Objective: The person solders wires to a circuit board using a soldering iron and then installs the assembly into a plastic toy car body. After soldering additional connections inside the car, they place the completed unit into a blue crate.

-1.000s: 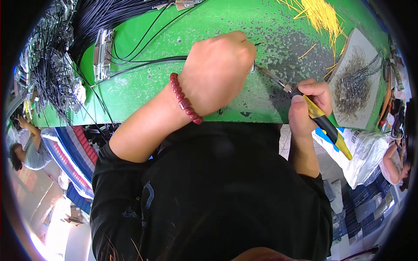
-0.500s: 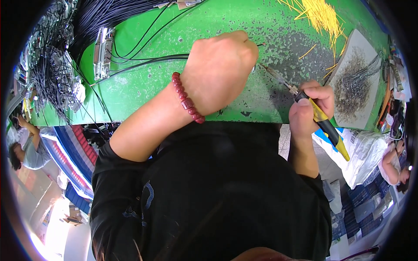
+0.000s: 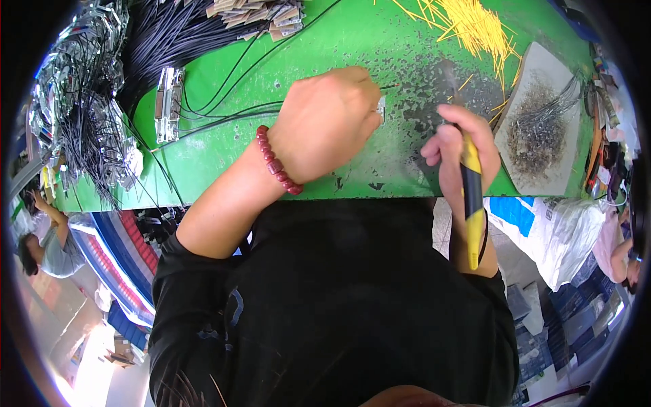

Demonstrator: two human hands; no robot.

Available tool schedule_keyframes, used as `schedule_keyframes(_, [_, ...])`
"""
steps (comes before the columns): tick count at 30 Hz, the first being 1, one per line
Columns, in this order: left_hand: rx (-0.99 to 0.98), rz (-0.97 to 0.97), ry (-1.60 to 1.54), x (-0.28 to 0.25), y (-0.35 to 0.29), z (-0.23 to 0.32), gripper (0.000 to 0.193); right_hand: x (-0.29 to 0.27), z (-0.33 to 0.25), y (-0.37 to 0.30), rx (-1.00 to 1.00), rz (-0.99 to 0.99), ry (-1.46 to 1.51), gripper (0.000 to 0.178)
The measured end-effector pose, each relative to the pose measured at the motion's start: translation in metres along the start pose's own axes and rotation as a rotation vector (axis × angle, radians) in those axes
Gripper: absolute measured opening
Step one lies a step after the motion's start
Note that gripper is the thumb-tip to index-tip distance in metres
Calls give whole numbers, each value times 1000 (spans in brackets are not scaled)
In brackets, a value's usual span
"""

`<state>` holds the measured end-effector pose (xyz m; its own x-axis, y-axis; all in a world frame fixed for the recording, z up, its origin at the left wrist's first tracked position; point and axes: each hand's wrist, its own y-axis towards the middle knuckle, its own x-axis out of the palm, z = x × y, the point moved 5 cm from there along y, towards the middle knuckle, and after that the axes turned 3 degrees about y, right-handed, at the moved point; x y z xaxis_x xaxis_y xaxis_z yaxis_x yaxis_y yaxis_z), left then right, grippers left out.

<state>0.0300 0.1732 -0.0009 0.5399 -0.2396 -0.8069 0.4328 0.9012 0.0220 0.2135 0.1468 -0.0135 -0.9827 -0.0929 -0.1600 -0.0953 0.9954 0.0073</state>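
My left hand [image 3: 332, 125], with a dark red bead bracelet [image 3: 272, 161] at its wrist, is closed over black cables [image 3: 234, 114] on the green table. A thin wire end [image 3: 388, 87] sticks out past its knuckles, and a small pale metal piece [image 3: 381, 110] shows beside the fingers. Those cables lead left to a silver metal part [image 3: 169, 105]. In my right hand [image 3: 468, 146] is a soldering iron [image 3: 472, 203] with a yellow and black handle. Its handle end hangs toward me; the tip is smeared by motion near the scuffed dark patch.
Yellow thin tubes [image 3: 475, 27] lie scattered at the far right. A pale board [image 3: 546, 159] bears dark residue and thin wires. Black cables [image 3: 169, 41] and wrapped metal parts [image 3: 74, 81] are heaped at the left. A white bag [image 3: 563, 237] stands below the right edge.
My right hand has drawn the soldering iron's tip away from my left hand and turned it to point forward. My left hand stays on the cables. The whole view has shifted slightly.
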Motion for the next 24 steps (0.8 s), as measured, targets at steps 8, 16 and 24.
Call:
schedule_keyframes(8, [223, 151, -48, -22, 2, 7, 10, 26, -17, 52, -121, -47, 117, 38])
schedule_keyframes(16, [-80, 302, -337, -33, -5, 9, 11, 32, -32, 36, -482, 2, 67, 33])
schedule_keyframes(24, [27, 397, -254, -25, -19, 20, 8, 19, -29, -1, -444, 32, 149, 37])
